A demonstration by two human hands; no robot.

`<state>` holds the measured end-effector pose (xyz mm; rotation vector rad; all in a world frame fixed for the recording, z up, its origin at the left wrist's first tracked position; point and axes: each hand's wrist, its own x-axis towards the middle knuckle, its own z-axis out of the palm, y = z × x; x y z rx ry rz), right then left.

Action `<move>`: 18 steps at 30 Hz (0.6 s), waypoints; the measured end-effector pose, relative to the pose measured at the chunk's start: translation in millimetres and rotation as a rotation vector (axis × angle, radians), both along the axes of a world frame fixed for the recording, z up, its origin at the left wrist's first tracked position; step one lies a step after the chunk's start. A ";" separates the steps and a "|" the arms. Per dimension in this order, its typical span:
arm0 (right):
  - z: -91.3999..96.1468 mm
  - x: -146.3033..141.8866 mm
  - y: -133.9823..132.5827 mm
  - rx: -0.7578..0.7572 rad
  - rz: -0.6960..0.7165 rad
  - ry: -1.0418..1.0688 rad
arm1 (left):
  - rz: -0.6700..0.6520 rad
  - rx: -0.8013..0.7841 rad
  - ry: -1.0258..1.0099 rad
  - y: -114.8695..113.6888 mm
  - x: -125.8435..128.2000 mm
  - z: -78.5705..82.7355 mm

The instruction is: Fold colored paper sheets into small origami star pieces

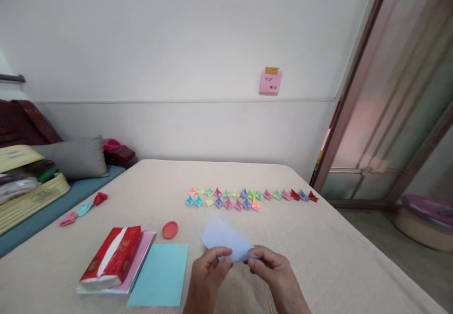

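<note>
A pale blue sheet of paper (226, 237), partly folded, is held up above the table in front of me. My left hand (211, 272) pinches its lower left edge between thumb and fingers. At its right corner, my right hand (271, 267) grips the paper the same way, fingertips closed on it. Beyond the hands, small folded paper pieces in many colours stand in two rows, with an orange one (255, 204) closing the front row on the right. Left of my left hand lies a flat light blue sheet (161, 275).
A red tissue pack (112, 257) rests on a stack of coloured paper (139, 267). Near it is a round red lid (170, 230). Three folded pieces, one of them red (100, 199), lie at the table's left edge. A pink note (271, 82) is taped to the wall.
</note>
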<state>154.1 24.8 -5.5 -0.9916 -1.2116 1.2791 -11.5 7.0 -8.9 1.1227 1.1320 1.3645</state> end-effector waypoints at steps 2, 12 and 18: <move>-3.6 -2.8 0.9 0.000 -0.044 -0.007 | 0.062 0.037 0.047 -1.3 3.7 -2.7; -11.1 -14.2 0.1 -0.129 -0.251 0.005 | 0.154 0.019 0.129 3.1 13.3 -25.2; -4.8 -16.5 -3.0 -0.096 -0.325 -0.085 | 0.159 0.019 -0.095 4.7 19.2 -30.8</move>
